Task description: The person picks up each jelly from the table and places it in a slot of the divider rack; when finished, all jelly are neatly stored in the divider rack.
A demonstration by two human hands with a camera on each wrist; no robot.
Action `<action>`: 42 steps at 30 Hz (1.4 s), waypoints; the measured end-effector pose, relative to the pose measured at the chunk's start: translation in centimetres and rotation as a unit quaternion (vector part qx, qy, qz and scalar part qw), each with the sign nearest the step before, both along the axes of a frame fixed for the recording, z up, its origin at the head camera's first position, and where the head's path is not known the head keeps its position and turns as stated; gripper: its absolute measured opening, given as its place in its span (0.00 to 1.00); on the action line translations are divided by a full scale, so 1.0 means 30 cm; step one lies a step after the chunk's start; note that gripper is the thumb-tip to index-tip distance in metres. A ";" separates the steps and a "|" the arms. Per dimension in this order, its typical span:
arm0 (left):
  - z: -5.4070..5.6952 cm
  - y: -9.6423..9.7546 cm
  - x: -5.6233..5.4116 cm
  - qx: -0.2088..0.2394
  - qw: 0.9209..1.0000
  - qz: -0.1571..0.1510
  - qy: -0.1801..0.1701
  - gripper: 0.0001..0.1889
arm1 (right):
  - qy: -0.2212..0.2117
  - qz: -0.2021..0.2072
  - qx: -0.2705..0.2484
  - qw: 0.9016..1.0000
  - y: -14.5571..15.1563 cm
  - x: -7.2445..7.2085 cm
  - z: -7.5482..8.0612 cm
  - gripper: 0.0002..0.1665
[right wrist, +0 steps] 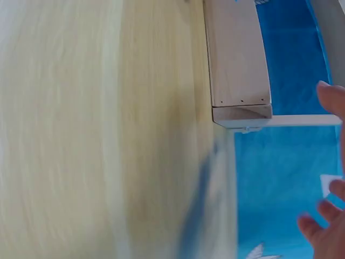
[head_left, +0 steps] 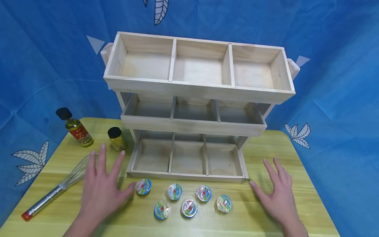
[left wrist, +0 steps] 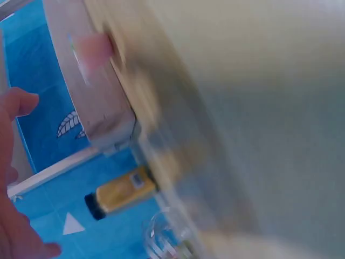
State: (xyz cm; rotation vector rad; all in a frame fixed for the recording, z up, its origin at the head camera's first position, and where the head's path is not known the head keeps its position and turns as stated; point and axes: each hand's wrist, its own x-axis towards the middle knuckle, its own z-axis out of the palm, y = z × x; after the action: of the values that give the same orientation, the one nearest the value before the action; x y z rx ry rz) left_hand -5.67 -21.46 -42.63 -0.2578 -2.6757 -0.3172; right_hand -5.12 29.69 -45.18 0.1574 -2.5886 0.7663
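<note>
Left hand [head_left: 103, 191]: palm down above the surface [head_left: 207, 227]; fingers spread and extended, thumb out to the side. Thumb tip just beside the leftmost cup [head_left: 143, 186]; contact cannot be told.
Right hand [head_left: 276, 191]: at the right, fingers spread, thumb pointing toward the near right corner of the rack [head_left: 198, 90]; thumb contact with the rack unclear.
Cups: six, small and round, printed lids; on the surface in front of the rack, between the hands. Three stand in a loose back line, two lie nearer the person, and the rightmost cup [head_left: 224, 203] sits a little apart.
Rack: pale wood, three tiers, each divided into three compartments; stands at the back of the surface.
Jar [head_left: 117, 141]: yellow contents, black lid; upright, left of the rack, beyond the left fingertips.
Bottle [head_left: 79, 132]: dark cap, red label; upright, left of the jar.
Whisk [head_left: 48, 197]: lies diagonally at the left, red handle end nearest the person, wires partly hidden by the left hand.
Backdrop [head_left: 340, 82]: blue cloth with white leaf prints.
Left wrist view: surface blurred.
</note>
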 end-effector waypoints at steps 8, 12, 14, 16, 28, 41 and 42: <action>-0.051 0.101 0.061 0.282 0.959 -0.002 -0.015 0.45 | -0.040 0.014 -0.193 0.980 -0.013 -0.051 -0.044 0.41; -0.067 0.124 0.073 0.327 0.944 0.015 -0.044 0.36 | -0.073 0.034 -0.267 0.960 -0.021 -0.081 -0.056 0.34; -0.071 0.127 0.076 0.339 0.938 0.019 -0.069 0.34 | -0.085 0.051 -0.286 0.953 -0.022 -0.095 -0.062 0.32; -0.075 0.125 0.076 0.357 0.928 0.017 -0.104 0.33 | -0.100 0.071 -0.303 0.945 -0.022 -0.109 -0.067 0.30; -0.117 0.116 0.026 0.458 0.853 -0.003 -0.249 0.34 | -0.223 0.104 -0.396 0.885 -0.032 -0.169 -0.074 0.31; -0.151 0.105 -0.001 0.502 0.815 -0.014 -0.288 0.31 | -0.246 0.086 -0.382 0.887 -0.030 -0.189 -0.089 0.32; -0.152 0.106 -0.004 0.502 0.815 -0.014 -0.288 0.30 | -0.246 0.086 -0.383 0.886 -0.029 -0.189 -0.089 0.32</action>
State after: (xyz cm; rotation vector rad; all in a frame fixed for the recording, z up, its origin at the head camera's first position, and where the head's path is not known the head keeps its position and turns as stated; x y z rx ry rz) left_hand -5.79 -18.30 -47.20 0.1681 -2.5781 -1.9828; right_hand -10.79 28.84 -47.85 -0.0661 -2.4844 2.0484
